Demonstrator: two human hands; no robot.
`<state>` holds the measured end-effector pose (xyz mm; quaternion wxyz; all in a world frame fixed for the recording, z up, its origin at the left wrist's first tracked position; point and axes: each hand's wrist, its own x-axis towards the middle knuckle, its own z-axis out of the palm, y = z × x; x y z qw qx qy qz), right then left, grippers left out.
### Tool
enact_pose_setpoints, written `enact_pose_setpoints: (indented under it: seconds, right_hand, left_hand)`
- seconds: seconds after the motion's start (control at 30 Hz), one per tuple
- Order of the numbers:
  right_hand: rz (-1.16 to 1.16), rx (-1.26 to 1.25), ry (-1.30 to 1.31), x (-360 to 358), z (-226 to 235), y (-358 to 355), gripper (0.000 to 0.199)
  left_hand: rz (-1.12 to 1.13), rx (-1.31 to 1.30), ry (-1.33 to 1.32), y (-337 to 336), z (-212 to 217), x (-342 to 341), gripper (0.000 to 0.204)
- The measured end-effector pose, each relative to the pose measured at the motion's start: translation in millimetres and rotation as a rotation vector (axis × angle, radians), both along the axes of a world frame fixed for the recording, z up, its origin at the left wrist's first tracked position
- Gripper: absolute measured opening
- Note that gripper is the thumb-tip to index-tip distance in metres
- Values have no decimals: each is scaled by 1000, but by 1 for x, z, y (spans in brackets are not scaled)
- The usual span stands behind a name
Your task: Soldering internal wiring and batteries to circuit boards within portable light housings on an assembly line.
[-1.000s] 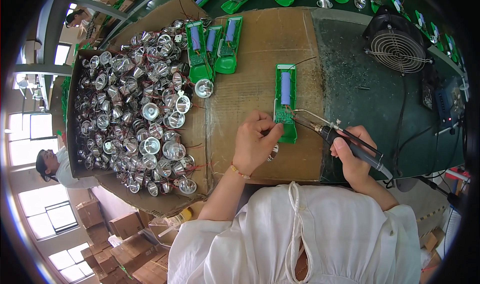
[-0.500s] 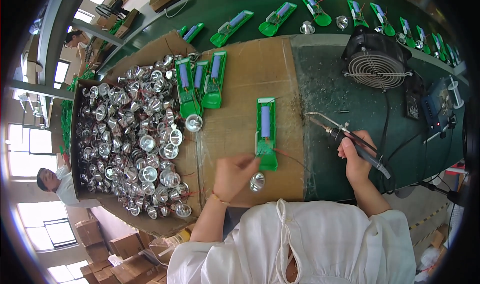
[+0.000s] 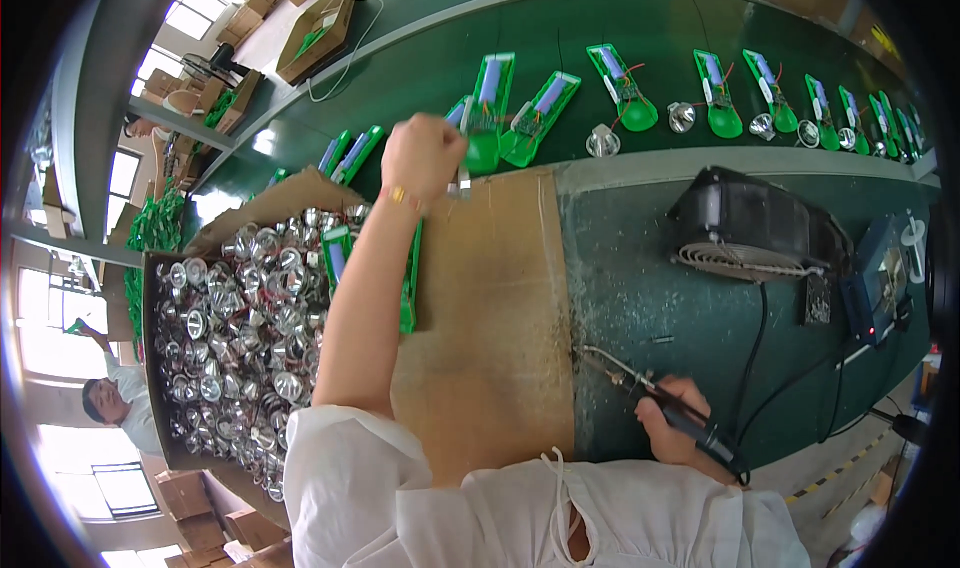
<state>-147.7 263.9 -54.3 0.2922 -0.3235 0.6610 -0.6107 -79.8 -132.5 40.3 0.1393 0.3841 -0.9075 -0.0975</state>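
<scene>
My left hand (image 3: 425,158) is reaching far forward over the belt's near edge, its fingers closed at the side of a green plastic housing (image 3: 491,98) with a purple cylindrical battery and a circuit board. A small shiny piece (image 3: 460,185), blurred, hangs just below those fingers. Lower right, my right hand (image 3: 680,418) is wrapped around a black-handled soldering iron (image 3: 700,430), whose thin metal tip points left over the green mat. Under my left forearm, other green housings (image 3: 410,278) lie partly hidden on the cardboard sheet (image 3: 480,368).
A cardboard box (image 3: 160,408) full of silver reflectors stands left. Along the green belt (image 3: 660,28) lie several more housings, some with reflectors. A black fan (image 3: 750,228) and a blue powered unit (image 3: 872,278) stand right. A person (image 3: 125,408) is at far left.
My left hand has gone from the cardboard to the belt, carrying the green housing forward. The cardboard spot where it lay is bare. My right hand keeps the soldering iron; the view has shifted.
</scene>
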Motion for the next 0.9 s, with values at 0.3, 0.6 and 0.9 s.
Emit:
enact_pose_setpoints:
  seconds: [0.3,0.6,0.9]
  right_hand:
    - [-15,-248,41,-5,-12,-10,22]
    - [-18,-63,-51,0,-4,1,17]
    - [-99,-53,-145,7,4,-11,11]
  left_hand:
    - [67,-298,186,-56,-45,-89,20]
    - [-116,-1,-91,39,-60,-63,59]
    - [-56,-72,-164,198,-32,80,62]
